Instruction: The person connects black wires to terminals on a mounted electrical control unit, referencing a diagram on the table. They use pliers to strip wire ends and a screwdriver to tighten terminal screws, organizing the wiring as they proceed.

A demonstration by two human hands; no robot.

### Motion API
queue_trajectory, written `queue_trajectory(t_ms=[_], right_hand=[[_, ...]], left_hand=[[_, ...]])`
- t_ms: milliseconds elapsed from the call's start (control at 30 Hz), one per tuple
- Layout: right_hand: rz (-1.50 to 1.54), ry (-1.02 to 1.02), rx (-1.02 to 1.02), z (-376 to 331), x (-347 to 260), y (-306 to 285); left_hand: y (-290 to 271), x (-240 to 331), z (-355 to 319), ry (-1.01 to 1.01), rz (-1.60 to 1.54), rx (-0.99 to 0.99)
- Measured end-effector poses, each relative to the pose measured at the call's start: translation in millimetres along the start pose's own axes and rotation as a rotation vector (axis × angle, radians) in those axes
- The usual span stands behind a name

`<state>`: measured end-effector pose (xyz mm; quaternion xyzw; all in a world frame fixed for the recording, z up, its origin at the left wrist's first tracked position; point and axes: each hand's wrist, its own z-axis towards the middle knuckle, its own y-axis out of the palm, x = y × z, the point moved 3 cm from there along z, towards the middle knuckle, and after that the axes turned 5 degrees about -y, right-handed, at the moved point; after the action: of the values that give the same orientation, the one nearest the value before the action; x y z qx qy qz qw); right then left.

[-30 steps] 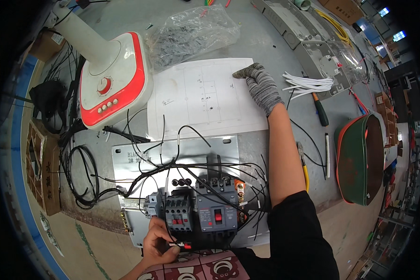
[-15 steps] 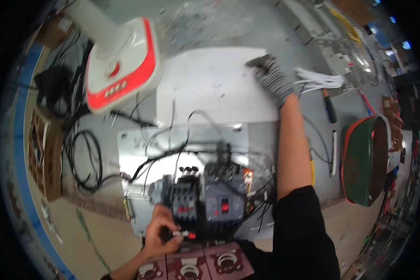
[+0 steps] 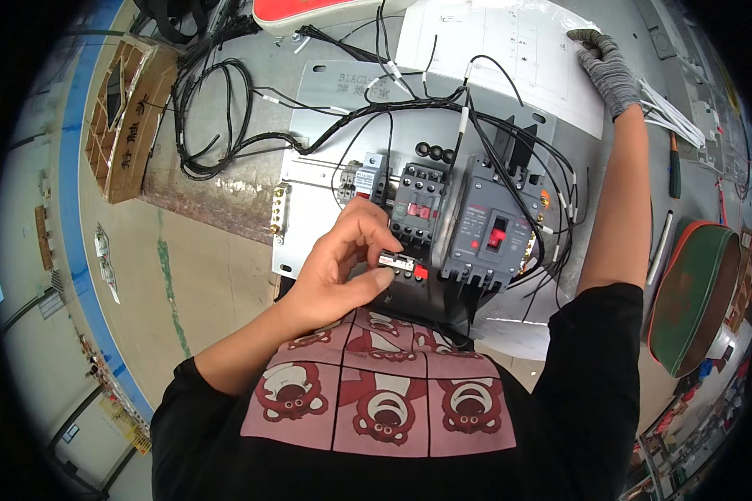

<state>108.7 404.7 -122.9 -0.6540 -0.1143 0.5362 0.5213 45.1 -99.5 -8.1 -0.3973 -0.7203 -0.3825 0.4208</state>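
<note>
My bare left hand (image 3: 342, 263) is curled, with thumb and forefinger pinching the left part of a small dark block with a white label and red end (image 3: 403, 265). That block sits just below a contactor (image 3: 418, 204); I cannot tell whether it is fixed there. A larger grey circuit breaker (image 3: 491, 234) with a red switch stands to the right. Both are on a metal mounting plate (image 3: 316, 93). Upper right, my right hand (image 3: 607, 73), in a grey knit glove, lies with fingers outstretched on the right edge of a white paper sheet (image 3: 485, 46).
A black wire bundle (image 3: 342, 125) with white sleeves crosses the plate and coils at left. A cardboard box (image 3: 129, 125) stands far left. White strips (image 3: 673, 117), a screwdriver (image 3: 675, 167) and a green open container (image 3: 689, 292) lie at right. The red-and-white base (image 3: 309, 12) is at the top.
The view has shifted, so the plate appears higher and farther right. My left hand stays at the labelled block, and my gloved right hand stays on the paper's edge.
</note>
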Motion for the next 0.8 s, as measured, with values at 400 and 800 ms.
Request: queue_trajectory(t_ms=[400,800], right_hand=[[0.082,-0.016,0.065,-4.3,-7.0,2.8],[0.041,-0.021,0.031,-1.5,-6.3,2.6]], left_hand=[[-2.7,3.3,-0.8,-0.029,0.044,-0.008],[4.7,13.1,-1.5,-0.17,0.139,0.079]])
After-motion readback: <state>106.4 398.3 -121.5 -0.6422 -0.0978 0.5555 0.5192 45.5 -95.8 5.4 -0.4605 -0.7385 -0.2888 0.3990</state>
